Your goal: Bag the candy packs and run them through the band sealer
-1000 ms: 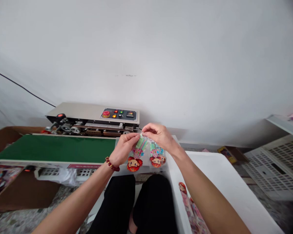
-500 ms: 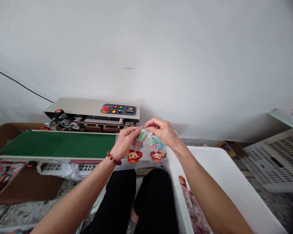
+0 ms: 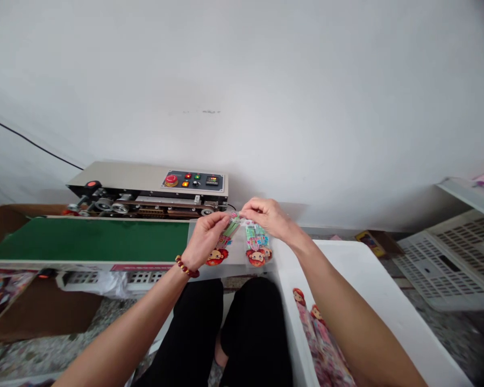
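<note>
My left hand (image 3: 205,236), with a beaded bracelet at the wrist, pinches a clear packet (image 3: 218,257) of green sticks that carries a red-haired cartoon head. The hand covers part of its left side. Thumb and forefinger of my right hand (image 3: 268,217) are pressed together at the top edge of the clear plastic, close to the left fingertips; exactly what they grip is too small to make out. Just below my right hand lie similar packets (image 3: 256,257), partly overlapping, on a pale surface at the end of the green conveyor belt (image 3: 105,239).
A band sealing machine (image 3: 121,174) with lit buttons stands behind the belt against the wall. To the right, a white foam box (image 3: 347,258) holds several pink packets (image 3: 318,338). Further right are white plastic crates (image 3: 447,263). A cardboard box (image 3: 52,306) stands at lower left.
The packet under my left hand has shifted slightly left and is more covered by that hand. Both hands stay close together at the top of the plastic. The view has moved a little.
</note>
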`<state>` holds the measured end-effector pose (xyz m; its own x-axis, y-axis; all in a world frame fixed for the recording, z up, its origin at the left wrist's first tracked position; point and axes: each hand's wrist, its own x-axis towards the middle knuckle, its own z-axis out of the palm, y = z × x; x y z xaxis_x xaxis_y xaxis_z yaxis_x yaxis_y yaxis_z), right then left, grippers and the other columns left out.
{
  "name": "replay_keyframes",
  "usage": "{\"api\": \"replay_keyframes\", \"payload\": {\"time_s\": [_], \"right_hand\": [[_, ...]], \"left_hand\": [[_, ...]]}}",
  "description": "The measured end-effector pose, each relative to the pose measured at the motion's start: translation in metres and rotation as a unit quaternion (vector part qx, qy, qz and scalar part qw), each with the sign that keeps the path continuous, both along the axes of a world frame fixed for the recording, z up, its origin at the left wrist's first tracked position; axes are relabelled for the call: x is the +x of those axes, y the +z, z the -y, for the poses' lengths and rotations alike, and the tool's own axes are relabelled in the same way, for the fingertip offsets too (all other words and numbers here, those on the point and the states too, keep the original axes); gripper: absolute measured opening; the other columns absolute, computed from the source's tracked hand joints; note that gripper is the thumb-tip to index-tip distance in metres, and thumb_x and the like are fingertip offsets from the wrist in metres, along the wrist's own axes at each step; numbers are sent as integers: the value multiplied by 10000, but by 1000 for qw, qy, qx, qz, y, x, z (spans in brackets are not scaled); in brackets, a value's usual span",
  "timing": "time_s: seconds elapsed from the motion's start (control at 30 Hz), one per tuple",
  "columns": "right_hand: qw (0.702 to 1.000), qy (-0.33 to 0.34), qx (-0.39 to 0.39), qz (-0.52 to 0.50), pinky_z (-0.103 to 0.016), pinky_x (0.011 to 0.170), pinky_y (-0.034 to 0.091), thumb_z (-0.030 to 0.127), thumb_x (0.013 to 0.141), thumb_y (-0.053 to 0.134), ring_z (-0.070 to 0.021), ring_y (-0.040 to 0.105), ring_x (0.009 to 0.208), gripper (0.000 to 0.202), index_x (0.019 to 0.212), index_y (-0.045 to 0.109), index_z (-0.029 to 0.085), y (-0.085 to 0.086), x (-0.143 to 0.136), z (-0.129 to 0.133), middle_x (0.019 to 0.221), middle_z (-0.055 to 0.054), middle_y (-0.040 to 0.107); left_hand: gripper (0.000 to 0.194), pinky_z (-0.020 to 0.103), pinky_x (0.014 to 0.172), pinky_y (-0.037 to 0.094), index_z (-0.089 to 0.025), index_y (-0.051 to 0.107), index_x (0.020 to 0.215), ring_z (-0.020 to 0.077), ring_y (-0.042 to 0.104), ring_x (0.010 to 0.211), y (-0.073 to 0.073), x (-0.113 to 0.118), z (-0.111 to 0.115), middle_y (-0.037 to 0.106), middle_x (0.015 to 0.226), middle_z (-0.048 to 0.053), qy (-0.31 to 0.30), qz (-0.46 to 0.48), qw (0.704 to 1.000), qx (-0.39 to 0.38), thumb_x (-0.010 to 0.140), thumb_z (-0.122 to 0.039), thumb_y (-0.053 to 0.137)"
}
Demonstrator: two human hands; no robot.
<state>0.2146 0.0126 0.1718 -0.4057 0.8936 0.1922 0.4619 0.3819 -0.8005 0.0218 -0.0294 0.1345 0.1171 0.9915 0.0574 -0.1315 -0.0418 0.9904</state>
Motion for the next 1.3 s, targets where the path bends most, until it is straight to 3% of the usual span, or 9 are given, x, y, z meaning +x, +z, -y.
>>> {"api": "replay_keyframes", "payload": {"time_s": [0.2, 0.33, 0.43, 0.6, 0.73, 0.9, 1.1, 1.2, 1.3], "right_hand": [[996, -25, -85, -25, -276, 559, 305, 494, 785, 631, -125, 434, 572, 322, 719, 669, 182, -3, -9, 0, 627, 13, 564], [991, -34, -91, -87, -259, 557, 298, 454, 750, 665, -110, 411, 574, 271, 728, 668, 183, -3, -15, 1, 609, 39, 521], [986, -39, -100, -129, -248, 564, 333, 438, 752, 672, -103, 433, 586, 256, 743, 669, 182, -3, -18, 2, 649, 31, 566], [972, 37, -179, -150, -235, 543, 432, 432, 755, 699, -106, 528, 600, 262, 788, 713, 173, 3, -12, 1, 760, -17, 674], [959, 83, -234, -139, -223, 501, 478, 376, 732, 741, -131, 613, 629, 229, 821, 730, 166, 8, -5, -3, 784, -41, 710], [970, 88, -218, -67, -220, 464, 475, 326, 754, 708, -111, 591, 528, 161, 795, 697, 171, 6, -5, -4, 704, -13, 696], [990, 37, -128, 41, -204, 470, 392, 224, 867, 564, -91, 531, 502, 112, 768, 605, 193, 4, -9, 3, 654, 18, 649], [996, 11, -86, -13, -223, 604, 476, 261, 916, 553, -117, 616, 652, 143, 784, 557, 204, -3, -10, 0, 753, 4, 672], [975, -15, -130, -177, -296, 786, 550, 381, 934, 591, -143, 681, 783, 208, 832, 508, 220, -14, -16, -5, 859, -11, 694]], "left_hand": [[404, 222, 577, 359, -142, 696, 783, 102, 397, 624, -3, 1, -2, 541, 678, -10, -3, -12, 1000, 12, 768, -546, 709], [389, 225, 570, 326, -151, 678, 767, 100, 361, 614, -8, 0, -4, 502, 654, -21, 1, -6, 1000, 13, 774, -538, 715], [402, 226, 570, 309, -154, 643, 731, 98, 347, 615, -10, -1, -5, 476, 649, -26, 2, 3, 1000, 13, 769, -547, 725], [421, 220, 548, 292, -160, 611, 710, 97, 330, 601, -12, -5, -4, 442, 637, -29, 5, 6, 1000, 6, 766, -563, 720], [385, 215, 517, 280, -174, 604, 728, 98, 327, 572, -16, -6, -2, 423, 622, -33, 25, -51, 998, 22, 827, -542, 658], [332, 216, 522, 288, -182, 623, 744, 110, 365, 584, -25, -3, 1, 458, 611, -26, 57, -136, 987, 65, 898, -472, 581], [375, 219, 524, 301, -172, 609, 719, 110, 370, 587, -23, -3, 1, 467, 624, -21, 41, -96, 994, 28, 830, -529, 624], [403, 219, 535, 323, -165, 624, 729, 108, 387, 590, -22, -5, 1, 483, 634, -21, 27, -61, 998, 12, 792, -561, 661], [421, 213, 554, 334, -156, 649, 746, 97, 387, 596, -29, -6, 1, 487, 634, -28, 25, -20, 999, 0, 771, -572, 710]]}}
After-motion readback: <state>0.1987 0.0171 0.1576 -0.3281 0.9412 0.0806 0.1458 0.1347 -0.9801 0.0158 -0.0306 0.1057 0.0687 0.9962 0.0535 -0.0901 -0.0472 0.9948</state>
